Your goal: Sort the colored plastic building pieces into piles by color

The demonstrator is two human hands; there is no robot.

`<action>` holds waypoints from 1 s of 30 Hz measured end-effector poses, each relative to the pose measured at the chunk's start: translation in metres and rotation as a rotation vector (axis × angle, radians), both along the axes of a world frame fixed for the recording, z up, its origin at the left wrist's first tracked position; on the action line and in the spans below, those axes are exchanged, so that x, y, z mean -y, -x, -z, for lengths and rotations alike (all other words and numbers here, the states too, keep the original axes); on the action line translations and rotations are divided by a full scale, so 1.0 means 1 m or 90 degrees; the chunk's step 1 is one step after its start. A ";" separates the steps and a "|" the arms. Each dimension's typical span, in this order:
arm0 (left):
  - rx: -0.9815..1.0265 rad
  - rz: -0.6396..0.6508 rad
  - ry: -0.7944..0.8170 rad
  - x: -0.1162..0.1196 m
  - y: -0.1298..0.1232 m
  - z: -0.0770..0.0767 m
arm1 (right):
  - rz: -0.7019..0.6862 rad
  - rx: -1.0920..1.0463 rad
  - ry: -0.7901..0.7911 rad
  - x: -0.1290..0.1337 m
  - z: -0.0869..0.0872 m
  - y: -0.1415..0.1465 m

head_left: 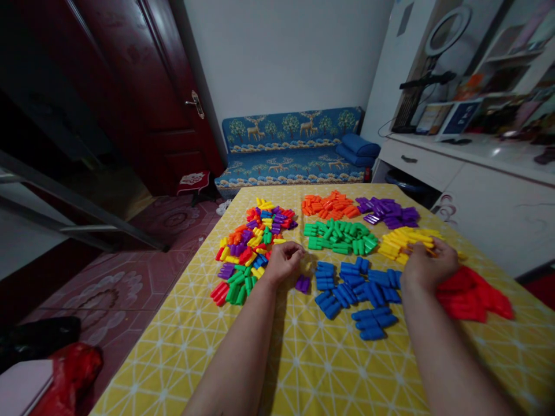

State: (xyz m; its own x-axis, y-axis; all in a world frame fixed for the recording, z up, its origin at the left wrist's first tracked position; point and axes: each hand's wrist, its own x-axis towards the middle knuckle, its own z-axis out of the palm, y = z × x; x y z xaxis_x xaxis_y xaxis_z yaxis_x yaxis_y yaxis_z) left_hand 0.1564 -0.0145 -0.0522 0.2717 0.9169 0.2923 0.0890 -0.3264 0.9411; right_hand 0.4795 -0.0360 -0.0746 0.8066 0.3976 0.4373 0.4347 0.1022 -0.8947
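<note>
My left hand (pixel 284 261) is closed, its fingertips drawn together, beside a mixed heap of coloured plastic pieces (pixel 245 254). Whatever those fingers may hold is hidden. Just right of it lies a small purple piece (pixel 302 283). Over the yellow pile (pixel 396 242), my right hand (pixel 430 264) pinches what looks like a yellow plastic piece (pixel 430 252), partly covered by the fingers. The red pile (pixel 474 296) lies just right of that hand, the blue pile (pixel 359 286) to its left. The pieces look like short joined tubes.
Green (pixel 342 237), orange (pixel 330 205) and purple (pixel 388 212) piles lie farther back on the yellow patterned tablecloth (pixel 299 358). A blue patterned sofa (pixel 284 164) stands beyond the table. White drawers (pixel 425 164) are at the right, a metal ladder-like frame (pixel 87 202) at the left.
</note>
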 end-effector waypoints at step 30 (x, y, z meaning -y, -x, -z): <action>0.053 -0.247 -0.070 -0.012 0.004 0.011 | -0.636 0.521 0.375 0.042 -0.041 0.192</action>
